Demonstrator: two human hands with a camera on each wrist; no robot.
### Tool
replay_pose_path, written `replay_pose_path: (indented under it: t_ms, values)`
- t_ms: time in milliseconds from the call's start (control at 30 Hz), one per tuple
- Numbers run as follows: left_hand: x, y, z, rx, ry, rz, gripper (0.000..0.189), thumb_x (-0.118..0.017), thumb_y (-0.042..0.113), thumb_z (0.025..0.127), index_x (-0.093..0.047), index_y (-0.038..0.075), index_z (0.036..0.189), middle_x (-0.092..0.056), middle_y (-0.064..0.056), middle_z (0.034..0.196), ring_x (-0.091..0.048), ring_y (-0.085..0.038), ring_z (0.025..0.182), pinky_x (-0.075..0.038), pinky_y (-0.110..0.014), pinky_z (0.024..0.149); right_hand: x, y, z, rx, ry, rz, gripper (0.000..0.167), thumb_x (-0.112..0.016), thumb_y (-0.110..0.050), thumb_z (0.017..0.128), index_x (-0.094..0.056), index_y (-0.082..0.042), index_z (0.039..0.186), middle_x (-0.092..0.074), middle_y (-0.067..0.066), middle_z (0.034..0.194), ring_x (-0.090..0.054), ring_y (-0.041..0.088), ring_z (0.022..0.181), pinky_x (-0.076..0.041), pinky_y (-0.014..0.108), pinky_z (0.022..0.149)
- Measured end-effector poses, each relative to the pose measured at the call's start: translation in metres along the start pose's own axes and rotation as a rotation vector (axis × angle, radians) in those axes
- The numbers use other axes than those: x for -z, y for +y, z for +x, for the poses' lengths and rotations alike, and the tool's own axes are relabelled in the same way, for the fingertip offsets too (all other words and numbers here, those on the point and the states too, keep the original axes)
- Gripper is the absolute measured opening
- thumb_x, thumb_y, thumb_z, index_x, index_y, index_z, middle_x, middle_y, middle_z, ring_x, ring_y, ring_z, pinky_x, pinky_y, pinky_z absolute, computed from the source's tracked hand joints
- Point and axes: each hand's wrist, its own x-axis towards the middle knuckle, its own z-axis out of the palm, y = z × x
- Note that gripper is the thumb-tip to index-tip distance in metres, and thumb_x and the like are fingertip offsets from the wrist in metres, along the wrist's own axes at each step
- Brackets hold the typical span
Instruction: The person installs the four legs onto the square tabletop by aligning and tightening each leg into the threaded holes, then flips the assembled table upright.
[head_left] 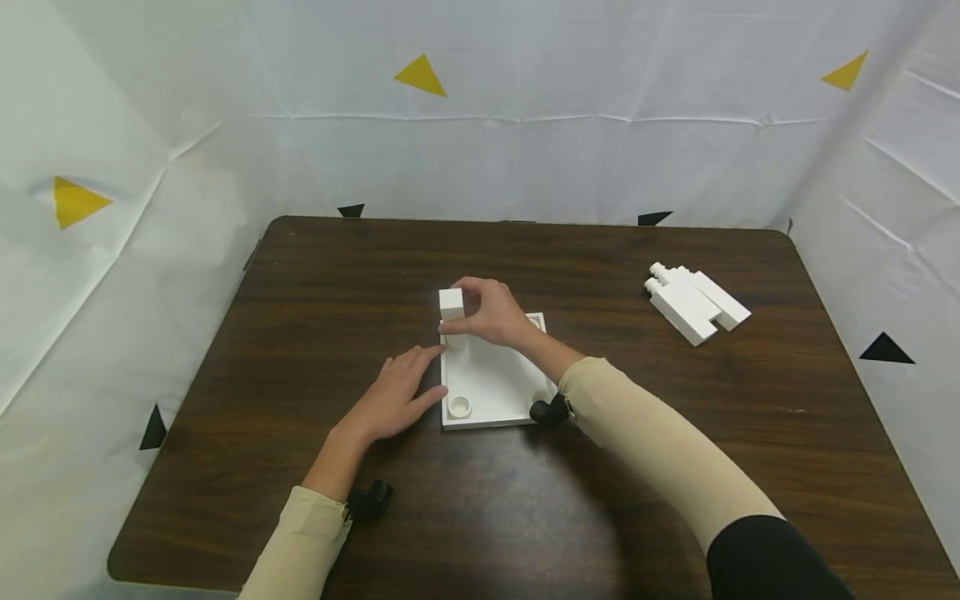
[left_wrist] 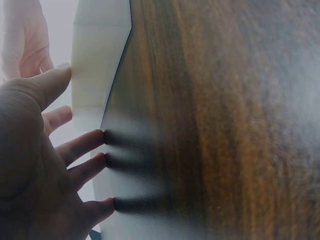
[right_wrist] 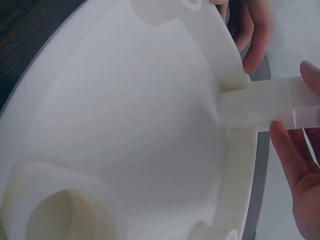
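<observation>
My right hand (head_left: 491, 312) holds a white square block-like leg (head_left: 452, 304) upright at the far left corner of a white rimmed board (head_left: 495, 375). In the right wrist view the fingers and thumb pinch the leg (right_wrist: 270, 104); whether its lower end sits in a socket cannot be told. My left hand (head_left: 397, 396) is at the board's left edge with thumb and fingers spread. Its thumb touches the board's side (left_wrist: 95, 55) in the left wrist view, while other fingertips reach down to the tabletop. A round socket (head_left: 459, 407) shows at the near left corner.
Three white square legs (head_left: 693, 304) with narrower knobbed ends lie together on the right of the dark wooden table (head_left: 360, 275). White sheets (head_left: 525, 167) with yellow and black triangles surround it. A black wrist camera (head_left: 550, 411) overhangs the board's near right corner.
</observation>
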Motion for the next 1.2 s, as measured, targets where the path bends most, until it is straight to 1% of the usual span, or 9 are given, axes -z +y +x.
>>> replay_pose_path:
  t_ms: [367,533,633,700,800,900,1033,1200]
  values:
    - [0.002,0.003,-0.001,0.008,-0.003,0.007,0.065,-0.053,0.048,0.098,-0.031,0.023,0.154,-0.033,-0.007,0.156,-0.025,-0.028,0.146,-0.013,-0.063,0.113,0.001,0.000,-0.001,-0.014,0.002,-0.004,0.052,-0.089,-0.027,0.072,-0.064,-0.010,0.114,-0.068,0.001,0.098,-0.062,0.017,0.087,-0.051,0.032,0.076]
    - [0.000,0.002,-0.001,0.004,0.001,0.008,0.065,-0.053,0.047,0.099,-0.030,0.022,0.154,-0.033,-0.007,0.156,-0.026,-0.028,0.145,-0.014,-0.063,0.113,0.003,0.000,-0.002,-0.024,-0.012,-0.009,0.062,-0.090,-0.032,0.070,-0.062,-0.012,0.121,-0.065,0.000,0.097,-0.060,0.017,0.087,-0.050,0.032,0.075]
    - [-0.001,0.002,0.000,0.005,0.001,0.016,0.065,-0.052,0.048,0.099,-0.030,0.022,0.154,-0.033,-0.007,0.156,-0.025,-0.028,0.145,-0.014,-0.063,0.113,0.006,0.000,-0.002,-0.011,-0.035,-0.019,0.067,-0.089,-0.035,0.070,-0.061,-0.014,0.128,-0.064,0.000,0.102,-0.058,0.017,0.091,-0.049,0.033,0.077]
    - [-0.002,0.001,0.000,0.010,-0.001,0.019,0.065,-0.052,0.048,0.099,-0.029,0.023,0.154,-0.032,-0.007,0.157,-0.024,-0.028,0.146,-0.013,-0.062,0.113,0.008,0.000,-0.002,0.013,-0.059,-0.020,0.068,-0.088,-0.034,0.073,-0.059,-0.014,0.131,-0.063,0.001,0.111,-0.056,0.017,0.098,-0.048,0.034,0.083]
    - [-0.002,0.001,0.000,0.016,-0.002,0.015,0.065,-0.052,0.049,0.099,-0.030,0.023,0.154,-0.032,-0.007,0.157,-0.022,-0.028,0.146,-0.013,-0.061,0.114,0.011,0.001,-0.001,0.067,-0.113,0.010,0.066,-0.083,-0.028,0.079,-0.055,-0.013,0.137,-0.060,0.003,0.128,-0.055,0.017,0.110,-0.046,0.037,0.093]
    - [-0.001,0.001,-0.001,0.019,-0.002,0.014,0.065,-0.052,0.049,0.099,-0.030,0.023,0.154,-0.032,-0.007,0.157,-0.022,-0.028,0.146,-0.012,-0.061,0.114,0.014,0.002,0.000,0.109,-0.186,0.091,0.065,-0.077,-0.015,0.084,-0.049,-0.010,0.143,-0.055,0.006,0.138,-0.055,0.019,0.119,-0.045,0.037,0.099]
    - [-0.002,0.002,-0.001,0.020,-0.002,0.015,0.065,-0.052,0.049,0.099,-0.030,0.023,0.154,-0.032,-0.006,0.156,-0.023,-0.028,0.146,-0.013,-0.060,0.114,0.015,0.003,0.000,0.125,-0.262,0.181,0.065,-0.065,0.001,0.087,-0.043,-0.008,0.147,-0.051,0.012,0.142,-0.054,0.023,0.125,-0.044,0.038,0.103]
    - [-0.002,0.002,0.000,0.017,-0.002,0.011,0.065,-0.052,0.049,0.099,-0.029,0.024,0.154,-0.032,-0.006,0.157,-0.023,-0.029,0.146,-0.013,-0.061,0.114,0.016,0.004,0.001,0.136,-0.308,0.253,0.061,-0.057,0.010,0.088,-0.045,-0.007,0.146,-0.052,0.019,0.140,-0.052,0.026,0.129,-0.041,0.042,0.106]
